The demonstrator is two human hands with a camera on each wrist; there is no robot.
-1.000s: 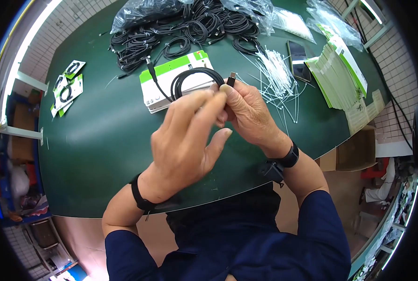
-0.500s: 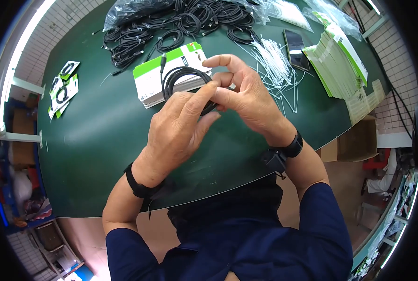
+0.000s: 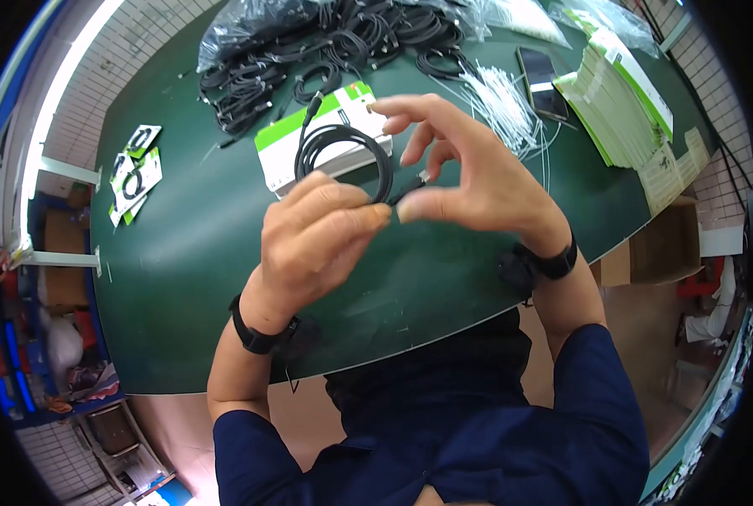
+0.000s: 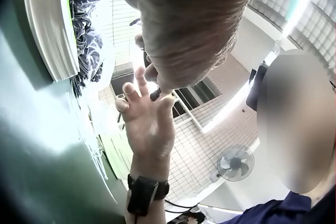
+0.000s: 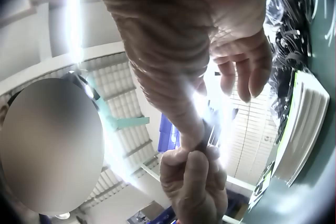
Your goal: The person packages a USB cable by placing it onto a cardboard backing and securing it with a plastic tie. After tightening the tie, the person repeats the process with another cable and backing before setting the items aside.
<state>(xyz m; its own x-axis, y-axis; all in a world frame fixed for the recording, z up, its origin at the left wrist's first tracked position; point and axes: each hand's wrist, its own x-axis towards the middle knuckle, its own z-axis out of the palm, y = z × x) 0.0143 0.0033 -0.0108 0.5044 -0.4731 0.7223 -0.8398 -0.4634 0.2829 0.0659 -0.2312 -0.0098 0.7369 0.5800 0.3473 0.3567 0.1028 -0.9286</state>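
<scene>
Coiled cable (image 3: pixel 385 164): black sheath, looked like plastic; smooth, mostly matt.
Plug tip (image 3: pixel 424 175): bright, looked like metal.
Tabletop (image 3: pixel 182 295): dark green, smooth, semi-gloss; lamp light spread in soft pale patches. Material could not be told.
Card stack (image 3: pixel 271 158): looked like paper card, smooth-faced in white and green.
Cable ties (image 3: pixel 503 110): thin white plastic, smooth.
Phone (image 3: pixel 543 83): dark glossy face, threw back a bright reflection.
Bag (image 3: pixel 233 38): clear plastic film, crinkled and shiny.
Open box (image 3: pixel 663 249): brown cardboard, matt.
Sleeve (image 3: pixel 254 447): navy cloth, matt, softly creased.
Wristband (image 3: pixel 263 341): black, mostly matt; material was unclear.
</scene>
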